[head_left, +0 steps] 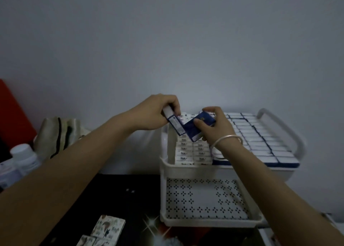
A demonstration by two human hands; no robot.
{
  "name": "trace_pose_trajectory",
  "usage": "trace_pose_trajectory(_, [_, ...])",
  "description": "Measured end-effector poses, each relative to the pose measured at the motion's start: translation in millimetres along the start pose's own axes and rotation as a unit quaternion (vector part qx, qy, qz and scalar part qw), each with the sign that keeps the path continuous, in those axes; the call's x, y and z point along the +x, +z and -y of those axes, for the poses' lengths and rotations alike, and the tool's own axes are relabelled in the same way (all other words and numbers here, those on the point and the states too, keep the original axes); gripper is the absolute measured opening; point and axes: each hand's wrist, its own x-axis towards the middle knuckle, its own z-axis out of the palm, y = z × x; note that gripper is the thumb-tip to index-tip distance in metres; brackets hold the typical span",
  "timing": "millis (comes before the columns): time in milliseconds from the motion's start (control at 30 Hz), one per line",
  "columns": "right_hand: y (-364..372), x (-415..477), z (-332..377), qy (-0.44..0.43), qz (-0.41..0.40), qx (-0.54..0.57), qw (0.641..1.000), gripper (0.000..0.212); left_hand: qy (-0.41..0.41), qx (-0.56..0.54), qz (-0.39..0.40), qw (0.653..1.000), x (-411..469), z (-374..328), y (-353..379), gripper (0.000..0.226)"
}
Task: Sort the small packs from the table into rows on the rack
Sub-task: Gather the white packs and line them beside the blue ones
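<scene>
Over the back left corner of the white rack (pixel 188 168), both hands hold small blue-and-white packs. My left hand (pixel 158 113) grips one pack (pixel 175 124), tilted with its lower end down towards the rack. Beside it, my right hand (pixel 216 125) pinches a second blue pack (pixel 197 128), and the two packs touch at their lower ends. The rack's top shelf holds rows of packs (pixel 260 139) standing side by side, white tops up. Several loose packs (pixel 107 229) with pale printed faces lie on the dark table (pixel 119 193) at the bottom left.
The rack's lower shelf (pixel 204 199) is a perforated white tray with nothing on it. A curved white handle (pixel 284 128) rises at the rack's right end. White bottles (pixel 24 158), a pale bag (pixel 55 134) and a red object (pixel 13 111) stand at the left. A grey wall is behind.
</scene>
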Motion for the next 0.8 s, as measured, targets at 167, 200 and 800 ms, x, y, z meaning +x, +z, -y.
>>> trace_pose_trajectory(167, [12.2,10.5,-0.3,0.022,0.054,0.034,0.998,0.044,-0.002,0.035,0.031,0.999,16.7,14.9,15.0,0.036])
trace_pose_trajectory(200, [13.3,9.7,1.7,0.019,0.076,0.064,0.995,0.047,-0.003,0.041,0.026,0.999,18.1,18.3,18.0,0.035])
trace_pose_trajectory(800, [42.4,33.4,-17.3,-0.124,0.191,0.049,0.972,0.064,-0.133,-0.101,-0.128,0.978,10.2,45.8,54.6,0.036])
